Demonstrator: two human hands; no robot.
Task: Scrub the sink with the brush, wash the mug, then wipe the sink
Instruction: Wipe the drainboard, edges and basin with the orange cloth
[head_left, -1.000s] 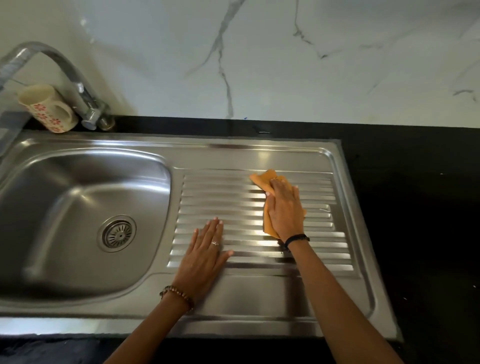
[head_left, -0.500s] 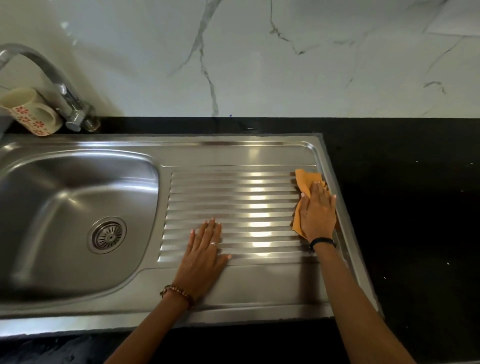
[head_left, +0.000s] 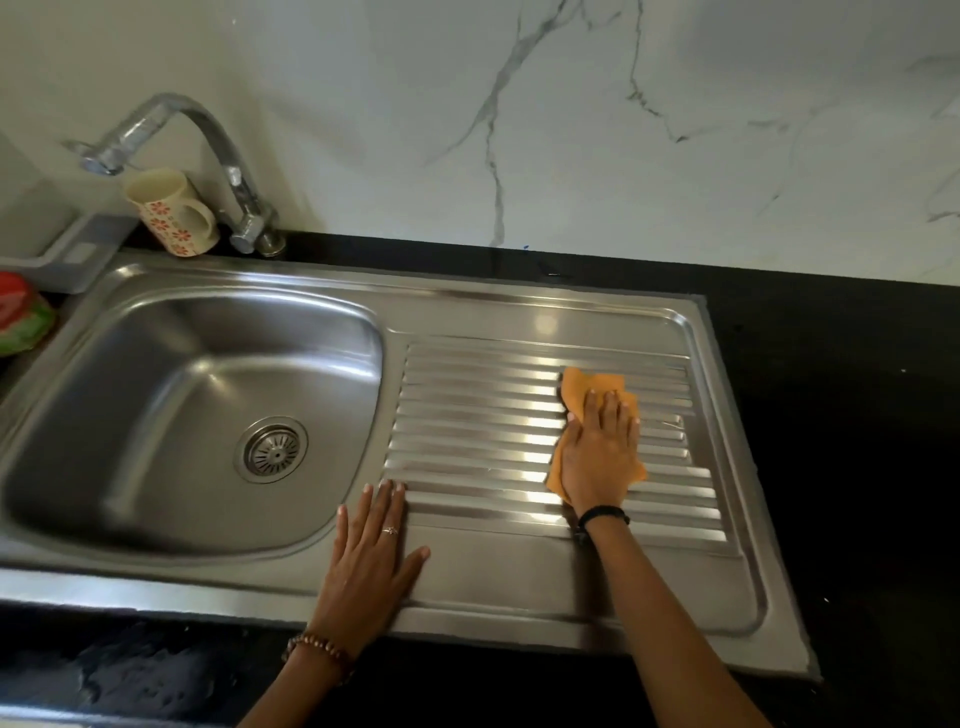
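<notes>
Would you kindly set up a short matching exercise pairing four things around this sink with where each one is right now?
Things:
1. orange cloth
2. mug
3. left hand
4. drain strainer

Places:
A. bottom of the sink basin
B. flat on the sink's front edge, beside the basin
C. under the right hand, on the ribbed drainboard
D. behind the sink, beside the tap

Pairs: 1-C, 2-D, 3-B, 4-A

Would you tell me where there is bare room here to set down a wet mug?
Bare: the counter right of the sink, and the basin. Crowded: the back-left corner with mug and tap; both hands occupy the drainboard.
</notes>
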